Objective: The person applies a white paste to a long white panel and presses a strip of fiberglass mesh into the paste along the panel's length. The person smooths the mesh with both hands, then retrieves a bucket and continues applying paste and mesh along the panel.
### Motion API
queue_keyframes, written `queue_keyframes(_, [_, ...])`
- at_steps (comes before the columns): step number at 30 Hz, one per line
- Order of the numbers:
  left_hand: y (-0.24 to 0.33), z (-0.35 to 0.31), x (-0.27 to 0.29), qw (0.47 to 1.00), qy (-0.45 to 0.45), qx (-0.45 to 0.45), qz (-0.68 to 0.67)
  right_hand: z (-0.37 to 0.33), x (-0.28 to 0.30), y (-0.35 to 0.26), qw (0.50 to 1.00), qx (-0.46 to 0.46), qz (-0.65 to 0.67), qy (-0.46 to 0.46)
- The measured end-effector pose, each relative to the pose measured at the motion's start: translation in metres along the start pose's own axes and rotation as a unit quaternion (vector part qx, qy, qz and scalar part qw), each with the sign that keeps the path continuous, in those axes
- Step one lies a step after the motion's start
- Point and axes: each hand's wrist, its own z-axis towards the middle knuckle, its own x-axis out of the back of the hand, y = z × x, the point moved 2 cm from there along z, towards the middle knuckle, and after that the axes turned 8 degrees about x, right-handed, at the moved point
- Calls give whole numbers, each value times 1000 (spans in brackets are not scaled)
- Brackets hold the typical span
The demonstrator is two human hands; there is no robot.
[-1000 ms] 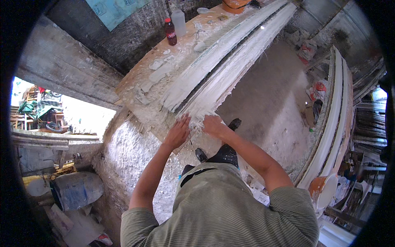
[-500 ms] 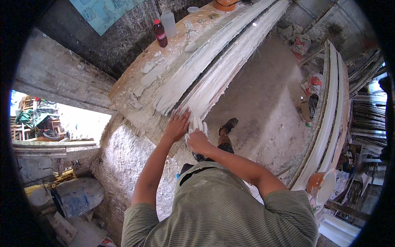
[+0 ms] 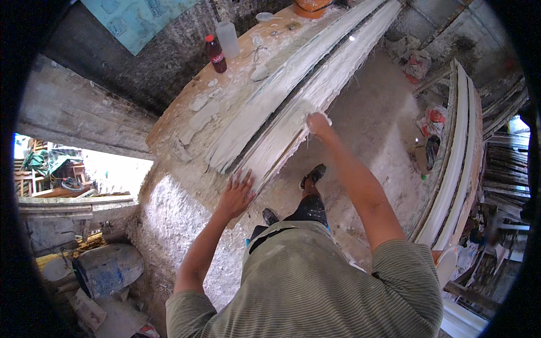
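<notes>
Two long white strips run side by side up the workbench, both coated in wet-looking plaster with stray fibres along the edges. My left hand [image 3: 236, 194] lies flat with fingers spread at the near end of the right strip [image 3: 282, 143]. Farther up that strip, at its right edge, my right hand [image 3: 319, 124] is curled, with white plaster about its fingers; what it holds, if anything, is hidden. The left strip [image 3: 248, 124] is beside it across a dark gap, with neither hand on it.
The workbench [image 3: 169, 127] carries dried plaster scraps, a red-capped bottle of dark drink [image 3: 216, 54], a translucent jug [image 3: 227, 39] and an orange bucket [image 3: 311, 8]. More long white mouldings [image 3: 451, 169] stand at right, near a bucket [image 3: 446, 265]. A blue-stained drum [image 3: 110, 270] lies lower left.
My right hand has moved away from beside the left one, up and right along the strip's edge. My left hand has shifted slightly down and stays at the strip's near end.
</notes>
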Motion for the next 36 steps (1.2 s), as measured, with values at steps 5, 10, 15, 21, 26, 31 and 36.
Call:
queue_keyframes(5, [19, 11, 13, 1000, -31, -6, -5, -15, 25, -27, 993, 58, -12, -106])
queue_keyframes(10, [36, 75, 28, 1000, -9, -27, -9, -48, 18, -109, 929, -209, 204, -229])
queue_keyframes(15, [74, 206, 48, 995, 64, -75, -18, -9, 38, -27, 935, -281, 161, -142])
queue_keyframes(21, [135, 392, 64, 985, 148, -84, -30, 71, 57, 180, 989, -76, 3, -130])
queue_keyframes(26, [147, 453, 64, 980, 172, -60, -82, 106, 71, 283, 997, -29, 43, -62])
queue_keyframes(31, [134, 406, 60, 989, 119, 4, -88, 64, 60, 185, 985, 73, 3, -156])
queue_keyframes(36, [139, 387, 61, 996, -37, -14, -81, 45, 69, 127, 938, -197, 181, -221])
